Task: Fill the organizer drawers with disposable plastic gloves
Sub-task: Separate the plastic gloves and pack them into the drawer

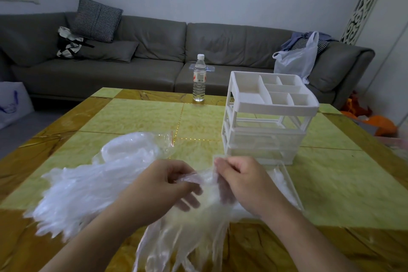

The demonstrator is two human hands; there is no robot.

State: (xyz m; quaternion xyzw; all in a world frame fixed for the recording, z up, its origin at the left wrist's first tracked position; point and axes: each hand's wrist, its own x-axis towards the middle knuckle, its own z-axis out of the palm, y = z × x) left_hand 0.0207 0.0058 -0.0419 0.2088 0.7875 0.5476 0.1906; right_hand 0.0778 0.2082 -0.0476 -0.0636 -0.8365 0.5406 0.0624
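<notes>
A white plastic organizer (pixel 268 117) with a divided top tray stands on the table (pixel 136 115), right of centre. One drawer (pixel 287 185) lies pulled out in front of it, with some clear plastic inside. A heap of clear disposable gloves (pixel 88 185) spreads over the table's left front. Both hands hold one bunch of gloves (pixel 189 234) above the table's near edge, its fingers hanging down. My left hand (pixel 167 185) pinches the bunch's top edge. My right hand (pixel 240 181) grips the same edge beside the drawer.
An empty clear bag (pixel 163 141) lies behind the heap. A water bottle (pixel 199 78) stands at the table's far edge. Behind is a grey sofa (pixel 154 51) with cushions and a white plastic bag (pixel 295 59). Orange things (pixel 373 121) lie on the floor, right.
</notes>
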